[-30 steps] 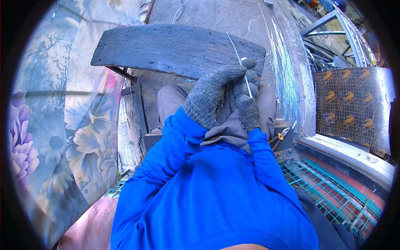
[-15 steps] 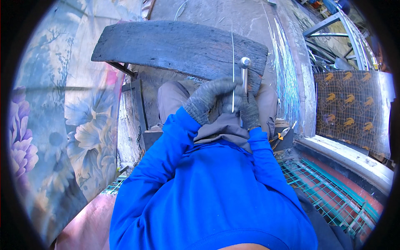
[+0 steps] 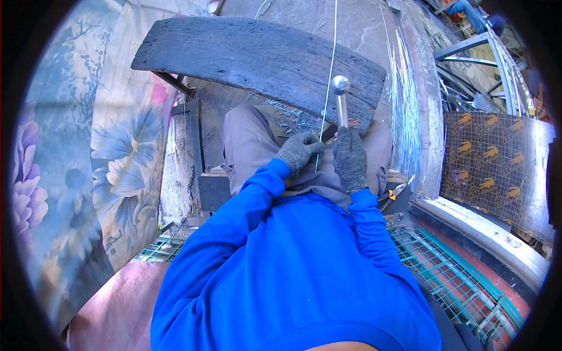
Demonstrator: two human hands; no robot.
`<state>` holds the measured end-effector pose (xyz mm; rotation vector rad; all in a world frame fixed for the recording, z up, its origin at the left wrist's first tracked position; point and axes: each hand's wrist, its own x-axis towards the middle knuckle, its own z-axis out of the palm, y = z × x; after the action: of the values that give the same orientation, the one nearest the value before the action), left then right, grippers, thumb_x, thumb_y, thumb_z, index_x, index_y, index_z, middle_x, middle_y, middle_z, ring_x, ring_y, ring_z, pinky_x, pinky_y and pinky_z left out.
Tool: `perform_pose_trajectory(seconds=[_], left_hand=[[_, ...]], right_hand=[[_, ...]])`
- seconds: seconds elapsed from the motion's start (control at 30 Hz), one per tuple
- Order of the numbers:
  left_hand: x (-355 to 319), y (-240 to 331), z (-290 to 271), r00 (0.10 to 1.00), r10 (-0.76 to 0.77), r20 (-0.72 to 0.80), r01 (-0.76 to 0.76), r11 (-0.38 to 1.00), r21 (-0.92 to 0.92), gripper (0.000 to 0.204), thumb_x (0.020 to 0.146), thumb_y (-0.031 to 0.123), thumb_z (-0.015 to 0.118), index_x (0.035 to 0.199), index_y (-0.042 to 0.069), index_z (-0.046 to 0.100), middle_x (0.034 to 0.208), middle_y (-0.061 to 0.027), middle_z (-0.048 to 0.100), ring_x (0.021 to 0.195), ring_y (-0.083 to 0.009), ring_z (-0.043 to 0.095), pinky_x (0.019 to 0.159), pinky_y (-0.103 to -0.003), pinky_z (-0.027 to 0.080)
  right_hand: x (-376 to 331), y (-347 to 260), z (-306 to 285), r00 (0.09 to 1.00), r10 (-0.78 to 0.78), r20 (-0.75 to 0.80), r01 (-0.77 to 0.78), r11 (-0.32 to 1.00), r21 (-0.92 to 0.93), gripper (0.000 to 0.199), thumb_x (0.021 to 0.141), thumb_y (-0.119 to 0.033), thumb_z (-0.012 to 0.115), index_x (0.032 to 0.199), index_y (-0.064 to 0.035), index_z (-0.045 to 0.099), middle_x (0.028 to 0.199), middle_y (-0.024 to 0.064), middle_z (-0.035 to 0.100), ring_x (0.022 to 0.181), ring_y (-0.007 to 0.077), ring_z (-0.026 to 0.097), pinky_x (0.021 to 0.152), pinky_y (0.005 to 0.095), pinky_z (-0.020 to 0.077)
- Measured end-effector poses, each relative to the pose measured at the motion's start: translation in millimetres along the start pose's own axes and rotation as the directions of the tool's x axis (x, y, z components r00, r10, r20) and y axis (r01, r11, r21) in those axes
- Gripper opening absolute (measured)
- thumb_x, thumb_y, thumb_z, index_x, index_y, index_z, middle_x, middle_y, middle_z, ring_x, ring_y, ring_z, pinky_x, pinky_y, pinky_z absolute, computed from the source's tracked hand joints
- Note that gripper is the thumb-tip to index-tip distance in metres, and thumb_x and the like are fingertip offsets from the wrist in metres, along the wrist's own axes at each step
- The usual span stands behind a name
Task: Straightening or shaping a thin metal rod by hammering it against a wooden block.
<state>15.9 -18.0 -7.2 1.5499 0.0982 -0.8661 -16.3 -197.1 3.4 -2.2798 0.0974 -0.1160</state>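
Note:
My left hand [image 3: 300,153], in a dark grey knitted glove, is closed with its fingertips on a thin, pale metal wire [image 3: 331,82]. The wire runs up past the bench, and its lower end sticks out just below those fingers. To the right, my gloved right hand [image 3: 350,158] is wrapped round a shiny metal bar with a ball end [image 3: 342,102], ball uppermost. What the bar's lower part joins is hidden by the glove. A small dark metal piece [image 3: 329,132] shows between the hands, at the near edge of the dark wooden bench [image 3: 257,58].
Several short cut wire pieces [image 3: 297,120] lie beyond my knees under the bench. A bundle of long wires [image 3: 405,111] lies on the right. Yellow-handled pliers [image 3: 398,190] rest beside my right thigh. A flowered cloth [image 3: 126,152] hangs left; green wire mesh [image 3: 451,275] is at lower right.
My left hand has moved down and left, away from the right hand, and now pinches the wire near its lower end. The wire leans more. The right hand stays on the bar.

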Motion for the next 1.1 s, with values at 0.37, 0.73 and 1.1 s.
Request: perform_pose_trajectory(seconds=[0.37,0.73,1.1], left_hand=[[2.8,-4.5,2.8,0.998,0.051,-0.038,-0.05,0.998,0.042,0.025,0.09,0.027,0.066,0.097,0.003,0.068,0.08,-0.0032,0.064,0.069,-0.0111,0.056,0.064,-0.029,0.049],[24.2,-3.7,-17.7,0.998,0.045,-0.043,-0.047,0.998,-0.05,0.026,0.091,0.028,0.065,0.099,0.003,0.068,0.078,-0.0029,0.065,0.064,-0.0104,0.058,0.059,-0.029,0.05],[18.4,-2.2,-17.0,0.997,0.013,-0.075,-0.015,0.999,-0.028,0.027,0.09,0.029,0.068,0.1,0.004,0.066,0.071,-0.0018,0.061,0.058,-0.0101,0.056,0.052,-0.029,0.049]], right_hand=[[-7.6,10.7,16.5,0.992,-0.08,0.1,0.106,0.95,-0.292,0.028,0.101,-0.027,0.049,0.114,-0.0034,0.055,0.089,0.02,0.06,0.072,0.0349,0.064,0.064,0.0446,0.0513],[24.0,-22.7,4.5,0.933,-0.356,-0.054,0.323,0.893,-0.312,0.027,0.101,-0.027,0.049,0.102,-0.0019,0.058,0.082,0.0206,0.059,0.075,0.0341,0.062,0.064,0.0462,0.0491],[55.3,-10.7,19.4,0.997,-0.061,0.043,0.067,0.983,-0.171,0.04,0.101,-0.037,0.045,0.098,0.0011,0.057,0.081,0.0223,0.061,0.077,0.0389,0.063,0.068,0.0504,0.0482]])
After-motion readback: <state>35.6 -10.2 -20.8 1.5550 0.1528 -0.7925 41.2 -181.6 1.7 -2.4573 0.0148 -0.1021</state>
